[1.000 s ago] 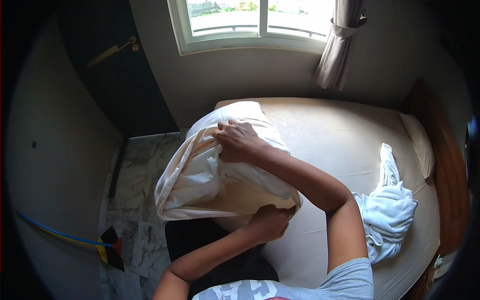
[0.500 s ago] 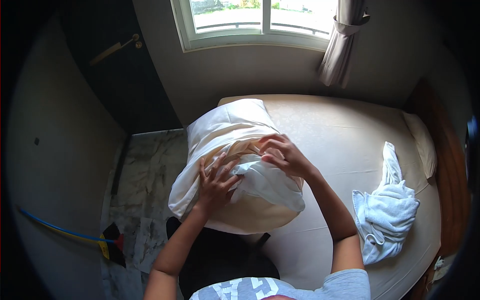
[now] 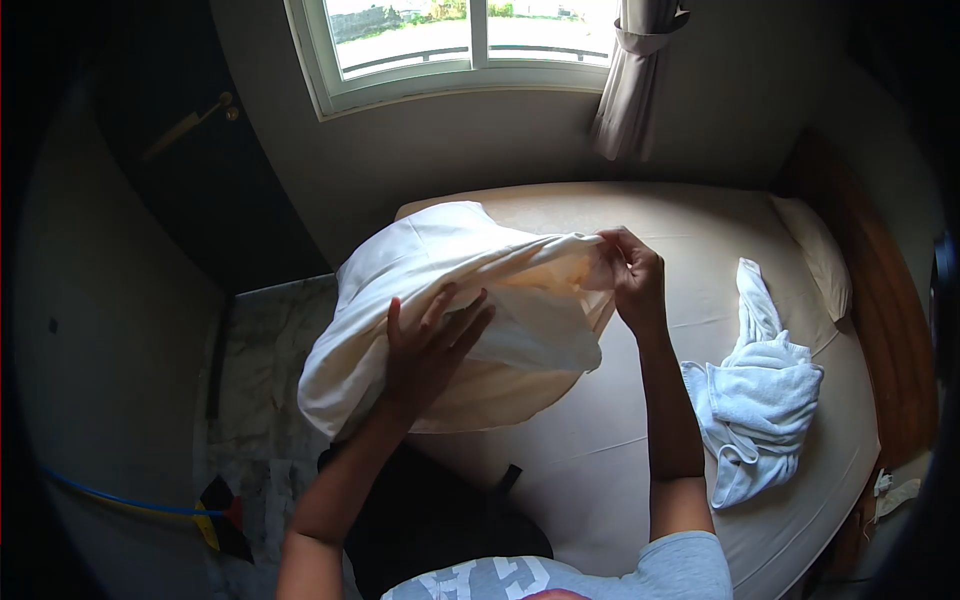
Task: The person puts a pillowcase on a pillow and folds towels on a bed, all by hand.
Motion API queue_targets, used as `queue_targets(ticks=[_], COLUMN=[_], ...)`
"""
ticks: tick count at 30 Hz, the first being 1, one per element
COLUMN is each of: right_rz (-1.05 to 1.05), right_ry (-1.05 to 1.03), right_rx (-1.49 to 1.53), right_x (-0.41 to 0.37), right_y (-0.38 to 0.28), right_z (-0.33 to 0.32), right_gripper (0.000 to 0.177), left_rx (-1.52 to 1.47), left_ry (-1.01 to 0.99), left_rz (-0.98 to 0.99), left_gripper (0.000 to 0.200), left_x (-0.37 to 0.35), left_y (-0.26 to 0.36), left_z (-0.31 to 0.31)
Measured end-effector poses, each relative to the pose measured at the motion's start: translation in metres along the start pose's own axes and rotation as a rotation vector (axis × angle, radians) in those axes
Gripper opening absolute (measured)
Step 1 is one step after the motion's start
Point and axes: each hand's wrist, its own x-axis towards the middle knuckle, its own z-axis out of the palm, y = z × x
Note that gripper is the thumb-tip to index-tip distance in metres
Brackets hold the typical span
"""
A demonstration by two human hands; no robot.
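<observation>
A white pillow in a loose pillowcase lies over the near left part of the bed. My left hand rests on the cloth with its fingers spread. Pinched between the fingertips of my right hand is the edge of the pillowcase, pulled out to the right and lifted. Between the two hands the case's mouth gapes, showing cream folds inside. Some of the pillow is hidden by the cloth and my left forearm.
A crumpled light-blue towel lies on the bed at right. Beyond it are a small cushion and the wooden headboard. A broom stands on the marble floor at left, near a dark door. A window and curtain are behind.
My right hand has moved right and up from the middle of the pillow, drawing the pillowcase edge out with it. My left hand has flattened, fingers spread. The view has shifted slightly.
</observation>
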Motion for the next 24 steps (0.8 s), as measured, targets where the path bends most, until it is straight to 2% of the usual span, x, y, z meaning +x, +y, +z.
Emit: queue_targets(ticks=[3, 6, 9, 10, 13, 14, 15, 17, 18, 19, 21, 23, 24], right_rz=[0.198, 0.070, -0.428, -0.413, -0.755, -0.960, -0.938, -1.462, -1.441, -1.230, -0.790, -0.615, -0.610], right_ry=[-0.104, -0.281, -0.174, -0.098, 0.292, 0.308, 0.324, 0.179, 0.189, -0.012, -0.182, -0.250, -0.325], right_rx=[0.502, 0.268, -0.272, -0.457, -0.685, -0.719, -0.583, -0.832, -0.950, -1.045, -0.677, -0.478, -0.692], right_x=[0.023, 0.026, 0.033, 0.036, 0.061, 0.061, 0.054, 0.041, 0.041, 0.043, 0.051, 0.045, 0.042], right_y=[0.005, -0.026, -0.045, -0.049, -0.034, -0.033, -0.016, -0.015, -0.016, -0.014, -0.019, -0.018, -0.017], right_z=[0.011, 0.011, 0.019, 0.020, 0.014, 0.011, 0.022, 0.036, 0.041, 0.041, 0.044, 0.049, 0.049], right_gripper=[0.017, 0.026, 0.043, 0.046, 0.043, 0.031, 0.018, 0.016, 0.019, 0.012, 0.019, 0.029, 0.025], left_rx=[-0.068, -0.083, -0.115, -0.108, -0.061, -0.067, -0.072, -0.080, -0.088, -0.098, -0.111, -0.132, -0.146], left_ry=[0.006, 0.034, 0.023, 0.044, 0.065, 0.074, 0.087, 0.094, 0.088, 0.081, 0.089, 0.087, 0.079], left_rz=[-0.063, -0.081, -0.139, -0.131, -0.025, -0.026, -0.027, -0.019, -0.008, 0.006, 0.018, 0.011, 0.002], left_gripper=[0.047, 0.057, 0.059, 0.057, 0.049, 0.047, 0.045, 0.043, 0.042, 0.041, 0.044, 0.047, 0.048], left_x=[0.013, 0.023, 0.035, 0.035, 0.032, 0.032, 0.033, 0.035, 0.036, 0.036, 0.036, 0.038, 0.039], left_y=[-0.022, -0.045, -0.056, -0.059, -0.066, -0.067, -0.067, -0.067, -0.066, -0.066, -0.066, -0.064, -0.065], left_z=[-0.001, -0.001, -0.014, -0.009, -0.005, -0.002, 0.000, 0.003, 0.003, 0.005, 0.010, 0.013, 0.012])
